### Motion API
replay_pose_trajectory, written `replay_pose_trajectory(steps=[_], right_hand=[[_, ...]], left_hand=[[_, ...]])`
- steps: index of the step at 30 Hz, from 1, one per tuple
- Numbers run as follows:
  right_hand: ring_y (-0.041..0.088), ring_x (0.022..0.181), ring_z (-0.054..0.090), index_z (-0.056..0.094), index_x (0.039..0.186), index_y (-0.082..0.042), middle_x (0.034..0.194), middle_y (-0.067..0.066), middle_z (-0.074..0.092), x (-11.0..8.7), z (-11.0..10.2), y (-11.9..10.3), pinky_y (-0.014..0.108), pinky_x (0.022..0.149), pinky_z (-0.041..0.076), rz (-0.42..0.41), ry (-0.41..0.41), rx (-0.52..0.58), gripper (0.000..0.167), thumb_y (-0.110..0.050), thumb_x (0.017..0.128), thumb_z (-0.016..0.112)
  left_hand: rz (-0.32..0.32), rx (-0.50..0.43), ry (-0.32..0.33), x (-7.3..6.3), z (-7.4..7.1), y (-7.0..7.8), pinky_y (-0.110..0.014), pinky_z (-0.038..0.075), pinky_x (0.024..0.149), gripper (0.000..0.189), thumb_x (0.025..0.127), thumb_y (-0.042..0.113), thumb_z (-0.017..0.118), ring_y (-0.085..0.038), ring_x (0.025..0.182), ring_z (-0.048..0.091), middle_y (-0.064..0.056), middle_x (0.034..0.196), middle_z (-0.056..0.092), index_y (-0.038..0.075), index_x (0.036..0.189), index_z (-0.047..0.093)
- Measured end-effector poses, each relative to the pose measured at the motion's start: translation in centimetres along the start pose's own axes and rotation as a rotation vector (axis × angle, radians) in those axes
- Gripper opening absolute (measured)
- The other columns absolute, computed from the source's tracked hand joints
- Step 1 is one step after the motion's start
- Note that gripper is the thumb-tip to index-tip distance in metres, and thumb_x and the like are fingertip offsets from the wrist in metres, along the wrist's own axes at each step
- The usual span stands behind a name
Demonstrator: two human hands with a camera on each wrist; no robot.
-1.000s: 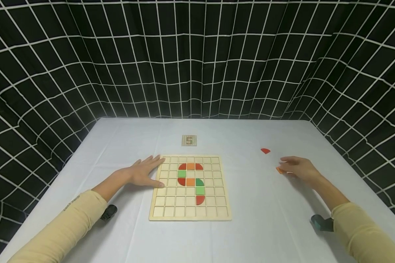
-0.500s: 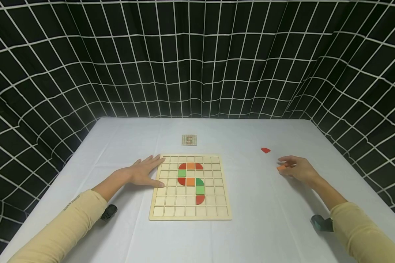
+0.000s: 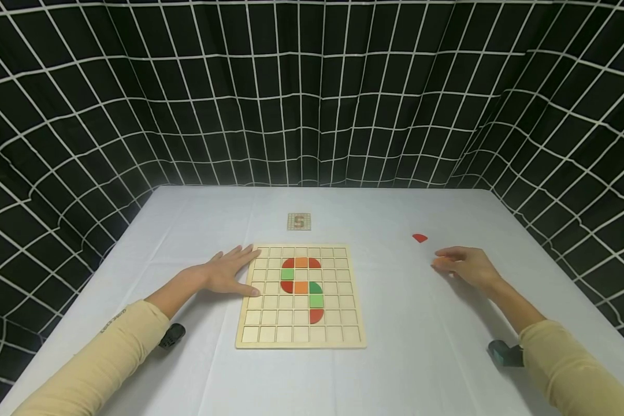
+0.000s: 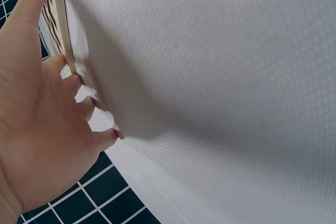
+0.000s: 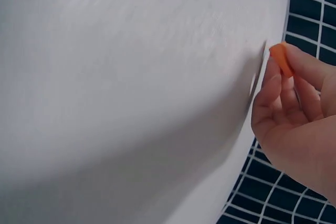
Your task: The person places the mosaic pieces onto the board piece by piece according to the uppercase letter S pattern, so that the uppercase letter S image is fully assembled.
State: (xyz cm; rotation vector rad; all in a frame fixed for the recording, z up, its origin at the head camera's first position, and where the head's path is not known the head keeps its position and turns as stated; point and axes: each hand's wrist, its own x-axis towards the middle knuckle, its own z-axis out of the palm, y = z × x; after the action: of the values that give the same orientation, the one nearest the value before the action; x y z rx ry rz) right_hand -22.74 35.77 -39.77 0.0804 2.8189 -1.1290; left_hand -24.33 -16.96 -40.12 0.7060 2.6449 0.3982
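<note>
A wooden grid board (image 3: 300, 345) lies on the white table. Set into its cells are orange squares, light green squares (image 3: 316, 301), red rounded pieces (image 3: 317, 316) and a dark green quarter-round (image 3: 315, 288), tracing part of an S. My left hand (image 3: 223, 274) rests with outstretched fingers on the board's left edge, thumb and fingertips over the rim. Off to the right, my right hand (image 3: 467, 267) pinches an orange tile (image 5: 282, 60) between thumb and fingers; the head view hides that tile behind the fingers. Beyond that hand lies a loose red quarter-round piece (image 3: 420, 237).
A small card (image 3: 299, 222) printed with an S on a grid lies behind the board. Black curtains (image 3: 312, 104) with white grid lines enclose the table's back and sides. A dark device (image 3: 172, 335) sits under each forearm near the sleeve.
My right hand has closed its fingers on the orange tile, picked it up and shifted slightly left. My left hand and the board have stayed put.
</note>
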Motion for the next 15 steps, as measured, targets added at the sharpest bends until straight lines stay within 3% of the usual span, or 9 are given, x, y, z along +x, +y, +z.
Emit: replay_pose_trajectory(steps=[5,15], right_hand=[[0.008,0.081,0.064,0.057,0.126,0.008,0.109,0.017,0.067,-0.2,0.6,-1.1,0.02,0.067,0.05,-0.023,-0.04,0.107,0.052,-0.028,0.09,0.068],[0.008,0.089,0.066,0.05,0.13,0.01,0.11,0.014,0.067,-0.4,2.3,-3.9,0.02,0.075,0.052,-0.031,-0.195,0.261,0.054,-0.022,0.091,0.068]], left_hand=[[-0.003,-0.009,0.001,0.0,0.0,0.1,-0.063,0.004,0.109,0.105,0.079,0.065,0.063,-0.041,0.142,0.006,-0.018,0.157,0.009,0.007,0.153,0.016],[-0.004,-0.005,0.002,-0.1,0.0,0.1,-0.063,0.004,0.109,0.105,0.079,0.066,0.062,-0.04,0.142,0.006,-0.017,0.157,0.009,0.008,0.153,0.016]])
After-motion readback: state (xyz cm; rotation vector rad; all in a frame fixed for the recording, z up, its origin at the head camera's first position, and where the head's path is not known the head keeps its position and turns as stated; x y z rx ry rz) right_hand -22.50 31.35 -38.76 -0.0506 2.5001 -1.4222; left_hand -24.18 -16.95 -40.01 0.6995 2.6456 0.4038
